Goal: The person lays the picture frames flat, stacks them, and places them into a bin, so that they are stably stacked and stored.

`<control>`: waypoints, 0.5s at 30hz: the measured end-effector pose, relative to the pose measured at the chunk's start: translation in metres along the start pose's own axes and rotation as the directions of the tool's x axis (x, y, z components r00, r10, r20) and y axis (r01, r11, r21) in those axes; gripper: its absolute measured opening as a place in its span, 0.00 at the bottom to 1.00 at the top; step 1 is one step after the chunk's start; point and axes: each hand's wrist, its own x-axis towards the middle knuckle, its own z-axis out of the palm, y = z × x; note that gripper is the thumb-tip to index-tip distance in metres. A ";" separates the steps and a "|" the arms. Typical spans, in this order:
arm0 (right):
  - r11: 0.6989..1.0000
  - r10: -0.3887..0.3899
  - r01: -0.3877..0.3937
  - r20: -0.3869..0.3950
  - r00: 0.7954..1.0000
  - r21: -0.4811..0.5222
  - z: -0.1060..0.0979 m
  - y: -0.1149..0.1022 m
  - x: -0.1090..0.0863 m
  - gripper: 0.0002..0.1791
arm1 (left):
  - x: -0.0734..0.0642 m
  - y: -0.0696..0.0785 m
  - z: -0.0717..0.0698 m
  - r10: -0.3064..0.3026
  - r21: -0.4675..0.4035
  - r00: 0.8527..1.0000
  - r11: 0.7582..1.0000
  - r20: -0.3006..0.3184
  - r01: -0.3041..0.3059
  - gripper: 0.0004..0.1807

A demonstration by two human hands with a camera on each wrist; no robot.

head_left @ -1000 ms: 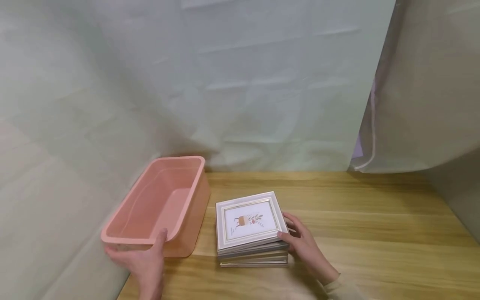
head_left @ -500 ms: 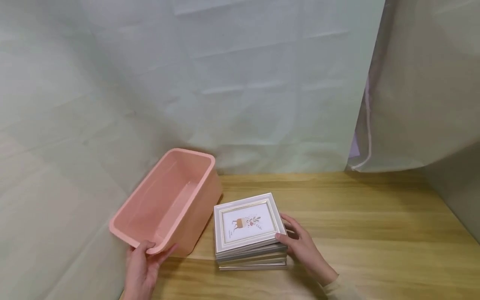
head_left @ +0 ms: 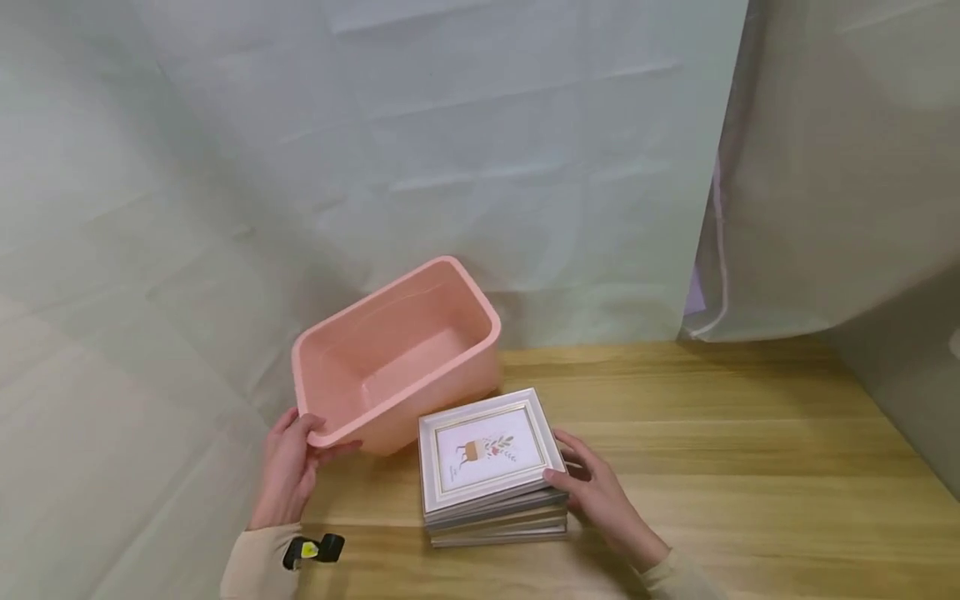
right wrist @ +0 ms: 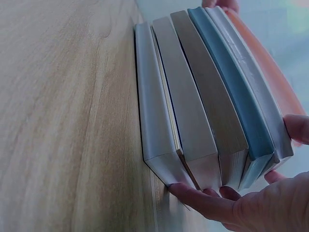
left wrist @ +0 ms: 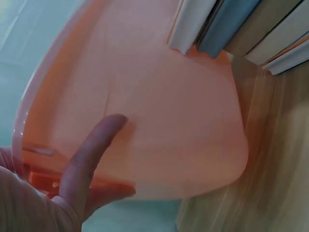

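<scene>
A pink plastic bin (head_left: 442,379) stands at an angle at the back left, its open top facing up and toward me. My left hand (head_left: 288,458) grips its near left corner, thumb over the rim and fingers beneath. In the left wrist view the thumb lies against the bin wall (left wrist: 178,111). Right of the bin is an uneven stack of several picture frames (head_left: 495,517); the top one (head_left: 491,450) is white with a gold inner line and a deer print. My right hand (head_left: 603,500) holds the stack's right side, thumb on the top frame's corner, fingers along the edges.
The wood-grain table (head_left: 712,483) extends to the right of the stack. A pale cloth (head_left: 480,167) hangs behind and along the left, close to the bin. Another greyish curtain (head_left: 847,183) hangs at the right. A black strap (head_left: 313,550) is on the left sleeve.
My left hand has swung the bin clockwise and to the right, so its side now overlaps the stack's back left corner. The right hand and the stack have stayed nearly still.
</scene>
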 end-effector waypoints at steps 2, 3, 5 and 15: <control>1.000 0.006 -0.006 0.004 1.000 0.003 -0.001 0.001 -0.001 0.39 | 0.009 -0.001 0.005 -0.005 0.041 0.999 0.999 0.034 0.003 0.34; 1.000 0.010 -0.010 0.005 1.000 0.004 -0.001 0.002 -0.001 0.39 | 0.014 -0.001 0.009 -0.005 0.063 0.999 0.998 0.050 0.002 0.34; 1.000 0.015 -0.015 0.006 1.000 0.003 -0.003 0.003 -0.002 0.39 | 0.021 -0.001 0.016 -0.008 0.084 0.998 0.996 0.058 0.003 0.34; 0.999 0.028 -0.028 -0.023 0.999 -0.018 -0.009 0.004 -0.001 0.38 | 0.051 -0.003 0.059 0.026 0.139 0.996 0.990 0.090 -0.038 0.30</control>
